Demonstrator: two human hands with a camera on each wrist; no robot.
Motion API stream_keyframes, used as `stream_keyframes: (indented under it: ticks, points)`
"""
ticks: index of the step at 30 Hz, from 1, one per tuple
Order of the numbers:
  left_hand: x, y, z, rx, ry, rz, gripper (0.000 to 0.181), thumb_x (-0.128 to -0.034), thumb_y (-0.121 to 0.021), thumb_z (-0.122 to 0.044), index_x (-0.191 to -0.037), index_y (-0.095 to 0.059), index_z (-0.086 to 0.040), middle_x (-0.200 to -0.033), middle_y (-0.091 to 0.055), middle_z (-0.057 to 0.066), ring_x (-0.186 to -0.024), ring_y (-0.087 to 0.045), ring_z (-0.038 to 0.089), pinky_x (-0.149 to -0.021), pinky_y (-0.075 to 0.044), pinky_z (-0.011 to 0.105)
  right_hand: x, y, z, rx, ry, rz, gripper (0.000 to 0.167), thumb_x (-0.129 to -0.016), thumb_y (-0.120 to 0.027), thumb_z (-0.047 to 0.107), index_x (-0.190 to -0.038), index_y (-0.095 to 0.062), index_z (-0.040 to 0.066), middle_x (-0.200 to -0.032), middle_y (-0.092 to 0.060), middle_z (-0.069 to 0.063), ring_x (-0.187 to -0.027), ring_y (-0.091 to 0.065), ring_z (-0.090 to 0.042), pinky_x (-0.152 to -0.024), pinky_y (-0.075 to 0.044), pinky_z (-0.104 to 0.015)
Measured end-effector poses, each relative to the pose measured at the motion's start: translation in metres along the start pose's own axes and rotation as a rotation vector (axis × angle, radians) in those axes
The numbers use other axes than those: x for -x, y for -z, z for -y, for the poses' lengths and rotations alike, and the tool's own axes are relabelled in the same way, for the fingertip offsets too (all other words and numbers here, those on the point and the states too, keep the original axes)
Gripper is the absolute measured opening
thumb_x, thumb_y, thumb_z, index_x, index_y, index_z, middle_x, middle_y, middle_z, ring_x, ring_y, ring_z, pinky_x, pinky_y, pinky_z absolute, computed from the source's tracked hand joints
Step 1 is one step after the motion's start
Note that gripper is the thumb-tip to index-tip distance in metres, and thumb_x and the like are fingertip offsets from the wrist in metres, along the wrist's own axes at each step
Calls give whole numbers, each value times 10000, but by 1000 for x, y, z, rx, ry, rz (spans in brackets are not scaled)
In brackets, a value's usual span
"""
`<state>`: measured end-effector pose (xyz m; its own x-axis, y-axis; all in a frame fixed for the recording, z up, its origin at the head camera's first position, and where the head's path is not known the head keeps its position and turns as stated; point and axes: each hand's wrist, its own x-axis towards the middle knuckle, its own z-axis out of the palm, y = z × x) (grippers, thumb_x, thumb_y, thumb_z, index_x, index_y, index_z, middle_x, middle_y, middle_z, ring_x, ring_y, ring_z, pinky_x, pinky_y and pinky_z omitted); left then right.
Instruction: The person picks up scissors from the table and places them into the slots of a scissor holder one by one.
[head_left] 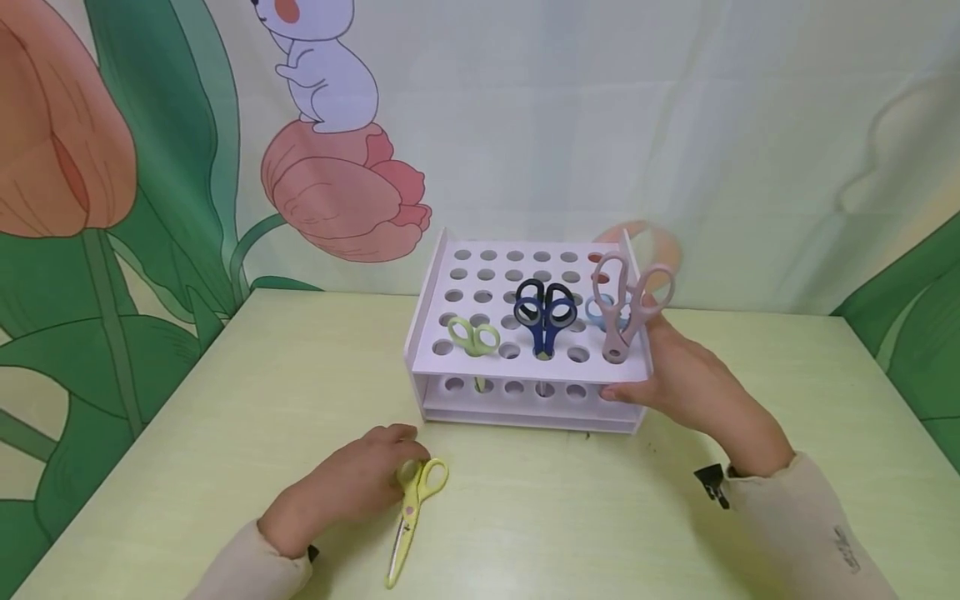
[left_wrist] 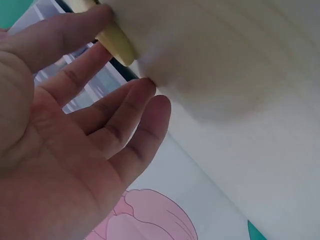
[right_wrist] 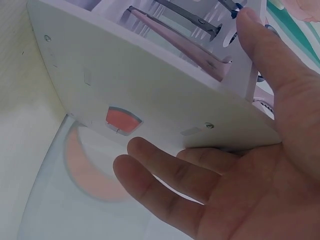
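Observation:
A pair of yellow scissors [head_left: 408, 521] lies on the table, blades toward the front edge. My left hand [head_left: 360, 475] pinches one of its handle loops between thumb and index finger; the other fingers are loosely bent in the left wrist view. My right hand [head_left: 693, 371] grips the right side of a white rack [head_left: 495, 368], thumb at the front and fingers along the side panel [right_wrist: 165, 100]. Green scissors [head_left: 474, 336], dark blue scissors [head_left: 545, 333], black scissors [head_left: 528, 288] and pink scissors [head_left: 617, 337] stand in its holes. Light blue handles [head_left: 594, 310] show partly behind the pink pair.
The rack stands on a pale yellow-green table [head_left: 540, 517] near its back edge. Several round holes cover its top and lower shelf [head_left: 532, 414]. Behind hangs a curtain [head_left: 525, 125] printed with flowers and a white animal. A black clip [head_left: 712, 483] hangs by the right sleeve.

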<state>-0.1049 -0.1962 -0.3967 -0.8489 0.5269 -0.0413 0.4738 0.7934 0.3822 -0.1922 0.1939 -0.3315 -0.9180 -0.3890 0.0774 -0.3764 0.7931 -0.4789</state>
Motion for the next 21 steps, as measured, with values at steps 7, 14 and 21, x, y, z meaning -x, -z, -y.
stream_keyframes:
  ticks: [7,14,21]
  points:
    - [2,-2,1,-62,50,-39,300,-777,-864,-167,-1030,-713,-116,-1280,-612,171,-1122,-591,367,-856,-524,473,0,-1,-1,4,-8,-6,1208,-796,-872,417,-1619,-36,129,-1479,-439,-245,-1136,-584,-386,-877,-488,-587]
    - [3,1,1,-70,47,-44,254,-777,-862,-196,-947,-684,-132,-1086,-635,10,-930,-593,201,-755,-525,374,0,-1,-1,6,-12,-9,1220,-795,-872,420,-1621,-15,151,-1477,-442,-251,-1131,-586,-393,-864,-493,-586]
    - [3,13,0,84,107,-27,252,-822,-823,-240,-969,-628,-178,-861,-596,-106,-738,-535,94,-686,-475,299,0,-1,-1,2,-16,-10,1222,-798,-870,417,-1622,-5,159,-1486,-432,-255,-1145,-578,-398,-878,-485,-594]
